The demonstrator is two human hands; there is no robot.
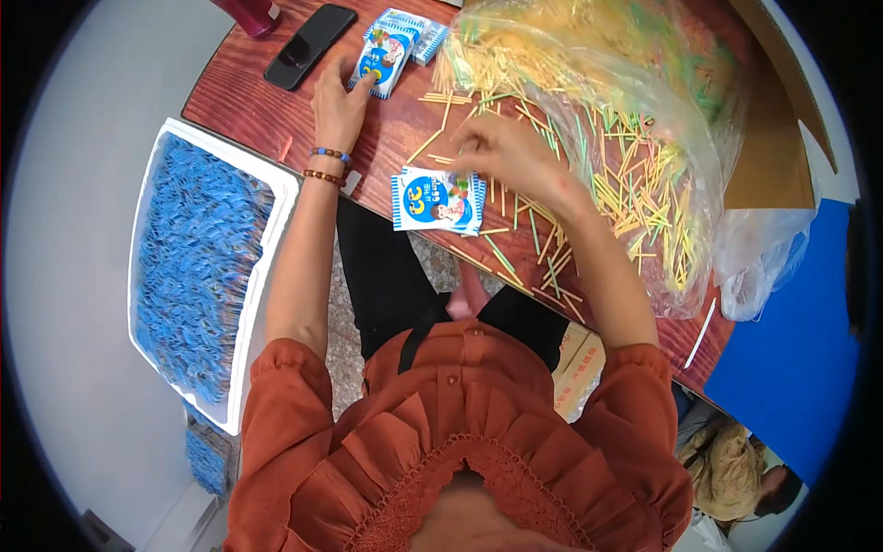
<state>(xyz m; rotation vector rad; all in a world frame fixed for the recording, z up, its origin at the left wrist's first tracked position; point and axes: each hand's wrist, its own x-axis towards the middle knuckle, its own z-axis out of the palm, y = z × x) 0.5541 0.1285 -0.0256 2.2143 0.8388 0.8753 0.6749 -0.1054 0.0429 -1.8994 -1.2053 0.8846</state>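
My left hand (pixel 340 106) reaches to the far side of the table. Its thumb lies on the lower corner of a blue-and-white printed packet (pixel 391 46), with the fingers bent at the packet's left edge. Another such packet (pixel 430 41) lies partly under it. Close to the table's near edge, a small stack of similar packets (pixel 437 202) lies flat. Just above and right of that stack hovers my right hand (pixel 515 156), its fingers curled and slightly blurred; whether anything is between them is unclear. Thin yellow, green and pink sticks (pixel 635 179) are scattered around and beneath my right forearm.
A large clear plastic bag (pixel 570 55) of sticks spreads over the table's right side, with a cardboard box (pixel 773 138) beyond. At far left lie a black phone (pixel 310 46) and a dark red object (pixel 248 14). A white foam box (pixel 253 350) full of blue packets stands left.
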